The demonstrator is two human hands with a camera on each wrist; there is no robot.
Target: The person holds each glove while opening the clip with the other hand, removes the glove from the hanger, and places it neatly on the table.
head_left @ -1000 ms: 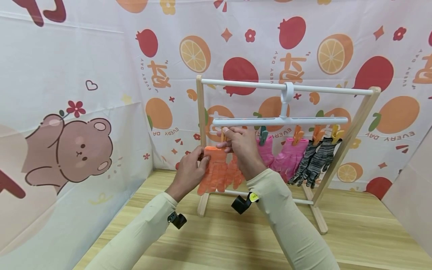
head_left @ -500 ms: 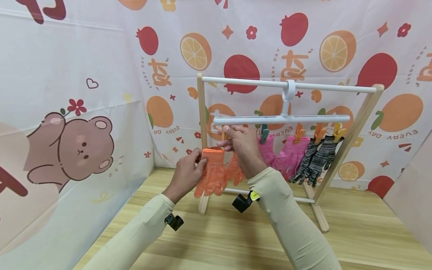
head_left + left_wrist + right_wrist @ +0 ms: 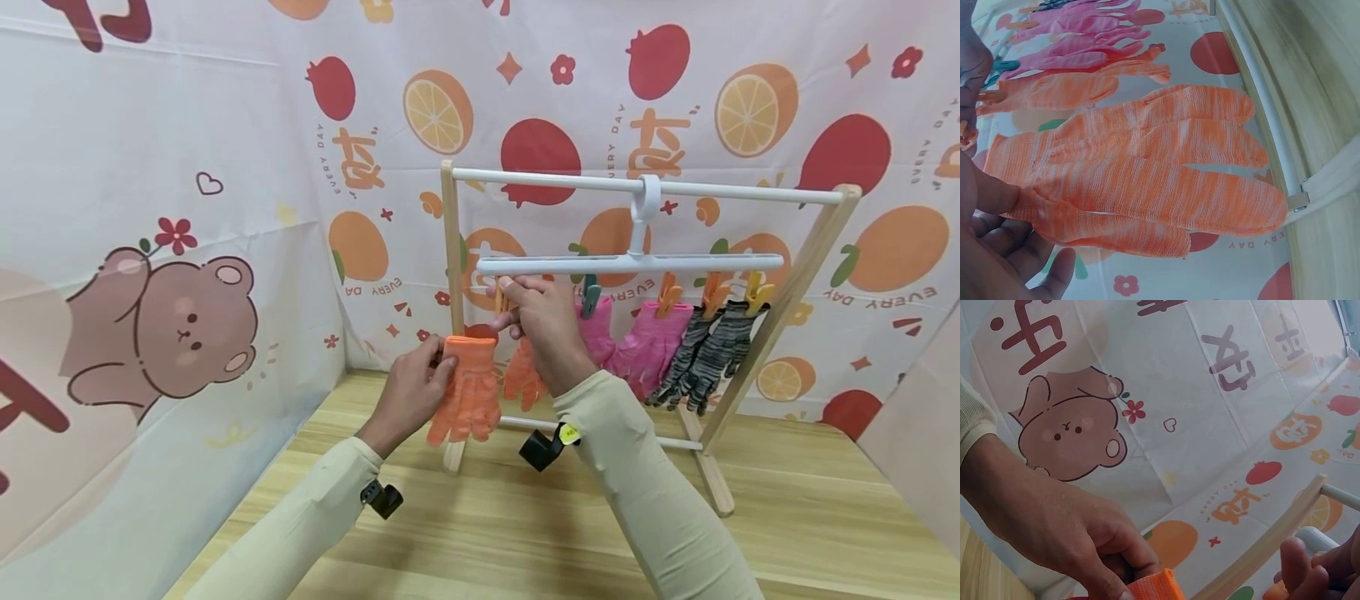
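My left hand [image 3: 408,387] pinches an orange knitted glove [image 3: 468,392] by the side of its cuff, fingers hanging down. In the left wrist view the glove [image 3: 1147,162] spreads wide, with the thumb over its cuff. My right hand [image 3: 546,325] is at the left end of the white hanger [image 3: 570,266], fingers on an orange clothespin [image 3: 501,296]. The glove's cuff is below and left of that clothespin, apart from it. Partly hidden behind the right hand hangs a second orange glove [image 3: 522,375].
Pink gloves [image 3: 648,346] and grey-black gloves [image 3: 716,350] hang from the hanger by clothespins, including a green one [image 3: 590,298] and a yellow one [image 3: 757,293]. The hanger hooks on a white rail [image 3: 720,192] of a wooden-legged rack on the table [image 3: 540,542]. Printed curtains surround it.
My left hand has drawn the orange glove a little down and left, away from the clothespin. My right hand stays nearly still at the hanger.
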